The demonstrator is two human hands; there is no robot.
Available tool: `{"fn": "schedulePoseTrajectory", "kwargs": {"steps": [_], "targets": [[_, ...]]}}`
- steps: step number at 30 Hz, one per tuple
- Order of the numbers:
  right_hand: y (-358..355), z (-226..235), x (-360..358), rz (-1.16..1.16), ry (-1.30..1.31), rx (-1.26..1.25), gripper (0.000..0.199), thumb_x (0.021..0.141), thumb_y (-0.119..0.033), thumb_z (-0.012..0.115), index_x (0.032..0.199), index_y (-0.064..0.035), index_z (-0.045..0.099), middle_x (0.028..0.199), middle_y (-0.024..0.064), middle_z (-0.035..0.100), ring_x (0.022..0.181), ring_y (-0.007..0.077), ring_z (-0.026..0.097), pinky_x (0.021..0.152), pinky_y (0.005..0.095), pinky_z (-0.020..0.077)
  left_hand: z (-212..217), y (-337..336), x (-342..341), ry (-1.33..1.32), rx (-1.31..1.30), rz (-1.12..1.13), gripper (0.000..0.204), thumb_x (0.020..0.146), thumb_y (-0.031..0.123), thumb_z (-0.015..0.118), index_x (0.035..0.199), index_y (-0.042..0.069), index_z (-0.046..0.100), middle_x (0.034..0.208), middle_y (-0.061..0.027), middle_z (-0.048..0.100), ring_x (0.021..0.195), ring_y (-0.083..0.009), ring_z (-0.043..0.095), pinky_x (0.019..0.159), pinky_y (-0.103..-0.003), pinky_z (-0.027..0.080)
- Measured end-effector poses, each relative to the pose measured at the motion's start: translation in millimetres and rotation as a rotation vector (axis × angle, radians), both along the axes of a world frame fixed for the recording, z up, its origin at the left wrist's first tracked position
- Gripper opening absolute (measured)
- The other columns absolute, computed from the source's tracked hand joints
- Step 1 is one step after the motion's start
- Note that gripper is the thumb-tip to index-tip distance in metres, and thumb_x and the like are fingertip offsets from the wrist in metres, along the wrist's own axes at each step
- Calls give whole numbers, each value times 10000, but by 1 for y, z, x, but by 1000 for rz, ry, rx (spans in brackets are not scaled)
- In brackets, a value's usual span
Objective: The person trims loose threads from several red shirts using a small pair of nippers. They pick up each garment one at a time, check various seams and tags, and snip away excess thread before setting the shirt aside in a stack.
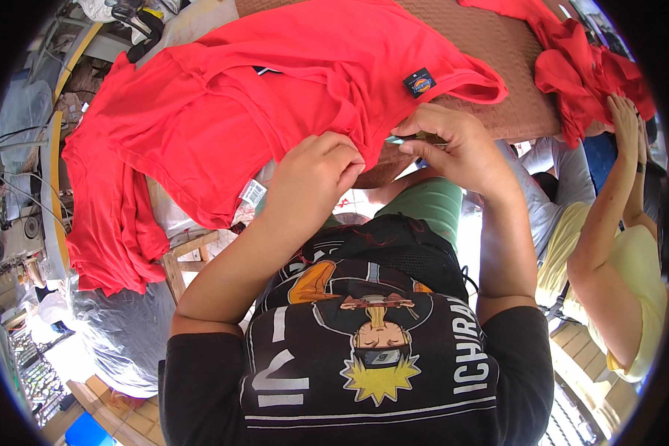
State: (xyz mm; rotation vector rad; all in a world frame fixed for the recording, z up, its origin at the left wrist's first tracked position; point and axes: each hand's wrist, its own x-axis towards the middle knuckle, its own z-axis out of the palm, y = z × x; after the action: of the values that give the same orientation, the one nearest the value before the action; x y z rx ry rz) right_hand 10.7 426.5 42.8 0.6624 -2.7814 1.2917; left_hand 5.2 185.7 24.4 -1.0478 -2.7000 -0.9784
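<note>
A red shirt (223, 111) lies spread in loose folds over the table's near edge. Near its neckline a small dark label (419, 82) shows, and a white care tag (252, 193) hangs at its lower edge. My left hand (318, 169) is closed, pinching the shirt's edge between thumb and fingers. Just to the right, my right hand (457, 145) is closed around small thread snips (424, 138). Their metal tip points left toward the pinched cloth, a short gap away. The palm hides part of the snips.
The brown textured table (490, 56) runs behind the shirt. At right, another person (609, 260) in a yellow top handles more red cloth (587, 74). A bulky plastic-wrapped bundle (123, 334) stands at lower left, near a wooden frame (175, 271). Cluttered equipment fills the far left.
</note>
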Motion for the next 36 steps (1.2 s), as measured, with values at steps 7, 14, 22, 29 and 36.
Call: {"fn": "schedulePoseTrajectory", "kwargs": {"steps": [7,14,22,29,36], "targets": [[-10,-1,6,50,-35,-10,183,775,-104,724,932,-55,644,852,105,648,748,301,647,667,373,500,6,-4,-1,-348,152,43,130,828,78,682,946,25,702,965,-95,708,853,-232,695,756,-307,531],[-17,-2,2,116,56,147,229,753,-56,717,975,-42,664,869,114,636,787,309,636,682,378,494,16,-9,-3,-277,163,-105,87,826,100,687,876,38,722,893,-70,703,838,-220,654,796,-326,506],[-10,7,2,-117,-3,-10,234,769,-125,748,969,-50,652,861,112,645,750,275,655,663,363,508,73,-45,-36,-253,193,-389,224,873,99,620,664,23,642,921,-94,668,792,-204,592,811,-330,444],[-28,-8,6,-91,-130,18,319,724,-168,823,963,-22,670,831,92,651,721,193,645,661,308,506,34,-20,-37,0,48,-212,185,865,15,585,1011,81,677,1087,-76,627,958,-253,586,856,-343,472],[-36,-19,6,-114,-172,49,244,743,-136,791,910,-19,656,769,124,643,708,232,654,660,332,511,3,-7,-49,117,-176,-196,212,812,42,651,995,133,708,1164,-42,580,1000,-248,555,874,-377,469]]}}
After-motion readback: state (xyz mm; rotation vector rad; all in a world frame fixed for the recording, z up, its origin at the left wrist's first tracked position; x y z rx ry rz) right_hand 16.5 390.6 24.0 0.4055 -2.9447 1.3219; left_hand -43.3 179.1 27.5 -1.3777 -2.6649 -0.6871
